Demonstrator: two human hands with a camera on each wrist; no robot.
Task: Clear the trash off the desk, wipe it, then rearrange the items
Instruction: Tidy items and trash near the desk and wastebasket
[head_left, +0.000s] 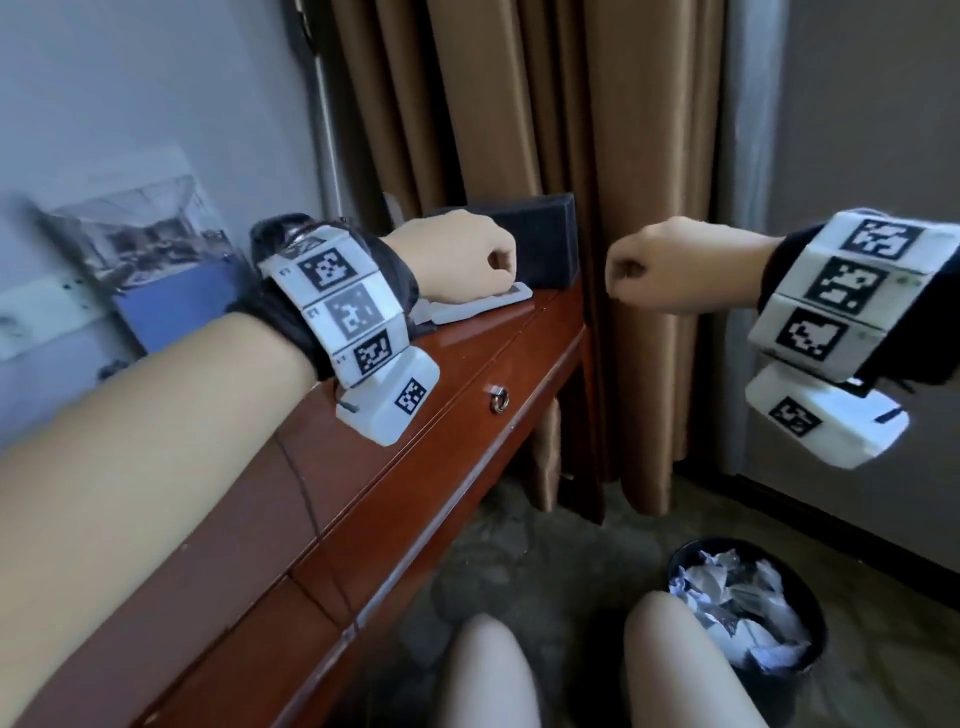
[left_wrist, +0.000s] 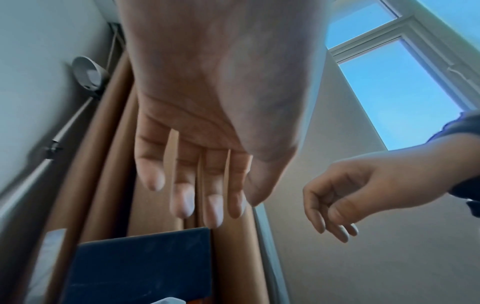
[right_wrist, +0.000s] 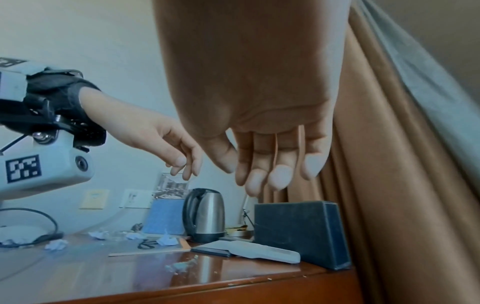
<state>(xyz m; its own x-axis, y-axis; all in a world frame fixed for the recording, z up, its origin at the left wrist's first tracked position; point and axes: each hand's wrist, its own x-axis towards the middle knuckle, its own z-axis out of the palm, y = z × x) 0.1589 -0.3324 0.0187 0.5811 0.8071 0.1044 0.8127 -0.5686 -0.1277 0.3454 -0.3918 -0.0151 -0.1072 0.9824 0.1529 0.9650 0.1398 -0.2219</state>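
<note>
Both hands hang in the air with nothing in them. The left hand (head_left: 457, 260) is held above the far end of the desk (head_left: 452, 364), its fingers (left_wrist: 185, 197) loosely bent and lying side by side, pinching nothing. The right hand (head_left: 670, 265) is off the desk edge, at 3 o'clock from the left and just apart from it; its fingers (right_wrist: 278, 179) droop relaxed and close together, the thumb a little away from them. In the right wrist view, crumpled bits of paper (right_wrist: 166, 240) lie scattered on the glossy brown desk top, some toward 9 o'clock beside a black cable (right_wrist: 49, 224), with small scraps (right_wrist: 182, 267) nearer the front edge. Behind them a steel kettle (right_wrist: 205, 216) stands upright on its base, with a blue card (right_wrist: 166, 216) leaning on the wall at its 9 o'clock. At 3 o'clock from the kettle a dark box (right_wrist: 298, 232) stands on end by the curtain (right_wrist: 389, 185), and a white remote (right_wrist: 262, 251) lies flat just in front of the box, resting partly on a thin dark booklet (right_wrist: 207, 248). A notepad (right_wrist: 150, 248) lies flat at 9 o'clock from the booklet, with what may be dark scissors on it. On the floor, at 5 o'clock from the desk corner in the head view, a black bin (head_left: 748, 613) holds a heap of crumpled paper (head_left: 737, 597).
</note>
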